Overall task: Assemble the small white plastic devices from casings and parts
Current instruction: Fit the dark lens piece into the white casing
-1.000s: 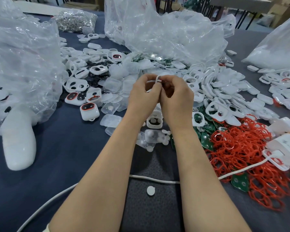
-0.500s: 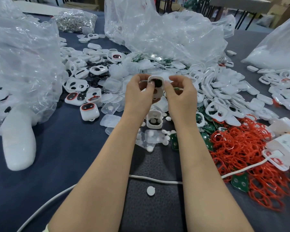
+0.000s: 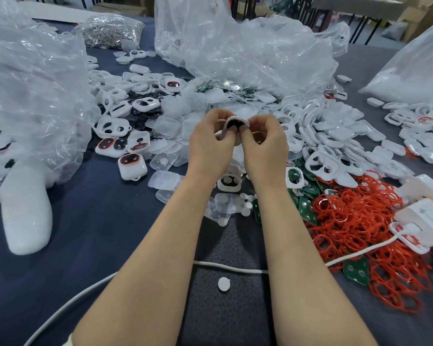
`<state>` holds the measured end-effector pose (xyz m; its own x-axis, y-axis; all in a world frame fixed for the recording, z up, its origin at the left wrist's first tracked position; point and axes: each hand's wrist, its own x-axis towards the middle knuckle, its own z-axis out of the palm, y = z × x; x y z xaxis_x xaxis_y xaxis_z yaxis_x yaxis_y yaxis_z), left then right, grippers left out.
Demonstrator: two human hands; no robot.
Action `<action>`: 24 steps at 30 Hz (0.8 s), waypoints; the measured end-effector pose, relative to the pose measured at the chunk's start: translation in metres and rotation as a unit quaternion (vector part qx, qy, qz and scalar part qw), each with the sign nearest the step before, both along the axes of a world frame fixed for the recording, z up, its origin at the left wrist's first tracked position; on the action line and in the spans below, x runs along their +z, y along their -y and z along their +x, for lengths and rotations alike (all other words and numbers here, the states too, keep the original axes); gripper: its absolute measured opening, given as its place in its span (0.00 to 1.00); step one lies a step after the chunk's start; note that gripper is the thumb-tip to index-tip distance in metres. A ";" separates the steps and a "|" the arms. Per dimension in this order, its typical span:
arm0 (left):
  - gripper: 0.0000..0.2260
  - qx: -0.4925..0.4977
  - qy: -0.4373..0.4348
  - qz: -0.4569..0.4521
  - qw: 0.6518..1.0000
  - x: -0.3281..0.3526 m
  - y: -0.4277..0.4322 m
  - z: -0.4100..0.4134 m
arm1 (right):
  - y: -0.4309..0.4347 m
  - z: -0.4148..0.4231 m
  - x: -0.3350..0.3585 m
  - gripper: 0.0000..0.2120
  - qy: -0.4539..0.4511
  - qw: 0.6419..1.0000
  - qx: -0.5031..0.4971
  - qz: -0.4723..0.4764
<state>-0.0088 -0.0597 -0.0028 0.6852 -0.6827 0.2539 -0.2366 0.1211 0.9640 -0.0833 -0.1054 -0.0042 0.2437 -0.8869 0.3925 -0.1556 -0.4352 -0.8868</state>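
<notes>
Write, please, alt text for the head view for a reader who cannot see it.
The left hand and right hand pinch a small white casing with a dark insert above a blue table strewn with loose casings, red rings, green boards and clear bags.

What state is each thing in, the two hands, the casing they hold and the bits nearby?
white casing, held off the table, black part showing
left hand, pinching it
right hand, pinching it
open casing, lying on the table between the wrists
white cable, lying slack

Single head view, wide-angle, looking forward-down, close over table with parts.
</notes>
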 end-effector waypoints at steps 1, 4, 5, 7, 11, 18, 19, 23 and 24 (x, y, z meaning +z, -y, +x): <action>0.07 0.010 0.019 0.002 1.000 0.000 0.000 0.000 | -0.001 0.001 -0.001 0.04 -0.009 0.999 -0.007 -0.032; 0.08 0.078 0.119 0.005 0.990 -0.002 -0.001 -0.003 | -0.003 0.004 -0.004 0.03 -0.025 0.994 -0.016 -0.107; 0.08 0.101 0.146 0.004 0.984 -0.002 -0.002 -0.004 | -0.004 0.005 -0.005 0.02 -0.025 0.992 -0.020 -0.124; 0.09 0.124 0.190 0.000 0.974 -0.002 -0.004 -0.005 | -0.005 0.007 -0.006 0.02 -0.019 0.988 -0.031 -0.150; 0.07 0.145 0.218 -0.037 0.964 0.000 -0.007 -0.007 | -0.007 0.008 -0.006 0.04 -0.001 0.986 -0.028 -0.164; 0.04 0.166 0.224 -0.098 0.955 0.002 -0.008 -0.009 | -0.014 0.009 -0.003 0.06 0.049 0.986 0.005 -0.158; 0.04 0.166 0.223 -0.102 0.955 0.001 -0.008 -0.009 | -0.015 0.009 -0.002 0.07 0.051 0.986 0.005 -0.157; 0.05 0.160 0.218 -0.105 0.957 0.000 -0.007 -0.007 | -0.017 0.009 0.000 0.09 0.078 0.986 -0.005 -0.149; 0.05 0.157 0.218 -0.103 0.958 0.000 -0.007 -0.007 | -0.017 0.009 0.000 0.08 0.082 0.986 -0.005 -0.146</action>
<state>-0.0160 -0.0524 -0.0032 0.6468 -0.3646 0.6698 -0.6673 0.1546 0.7285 -0.0746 -0.0888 -0.0037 0.1470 -0.7320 0.6653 -0.0261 -0.6752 -0.7372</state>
